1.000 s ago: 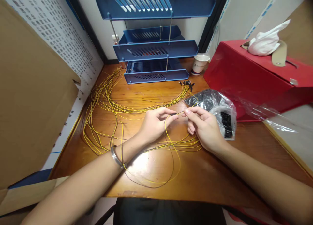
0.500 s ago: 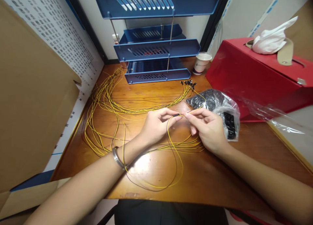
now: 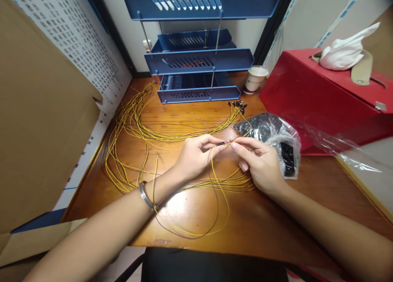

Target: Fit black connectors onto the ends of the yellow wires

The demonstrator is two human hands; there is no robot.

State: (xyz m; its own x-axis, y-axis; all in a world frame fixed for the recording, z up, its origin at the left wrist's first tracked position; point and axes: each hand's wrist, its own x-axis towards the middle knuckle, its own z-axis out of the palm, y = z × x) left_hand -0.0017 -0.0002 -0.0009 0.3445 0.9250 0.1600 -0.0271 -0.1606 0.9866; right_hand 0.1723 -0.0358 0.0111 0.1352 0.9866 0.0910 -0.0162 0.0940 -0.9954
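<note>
Between the thumb and fingers of my left hand [image 3: 198,156] is a small black connector [image 3: 220,143]. My right hand [image 3: 259,161] pinches thin yellow and dark wires close beside it, fingertips nearly touching those of the left. A yellow wire [image 3: 225,194] and a dark one loop down from the connector toward the table's front and back past my left wrist. Behind the hands lies a long bundle of yellow and dark wires [image 3: 178,138], its black connector ends [image 3: 238,107] gathered at the right. The exact contact at the fingertips is too small to make out.
A clear plastic bag of black parts [image 3: 267,126] lies just behind my right hand. The red box [image 3: 319,102] with tissue stands at right, a paper cup [image 3: 255,80] beside it. A blue tiered tray rack [image 3: 199,94] is at the back, cardboard [image 3: 46,122] at left.
The view has shifted slightly. Both hands keep nearly the same pinch at the connector and wires, and the wire near the right fingertips has shifted a little.
</note>
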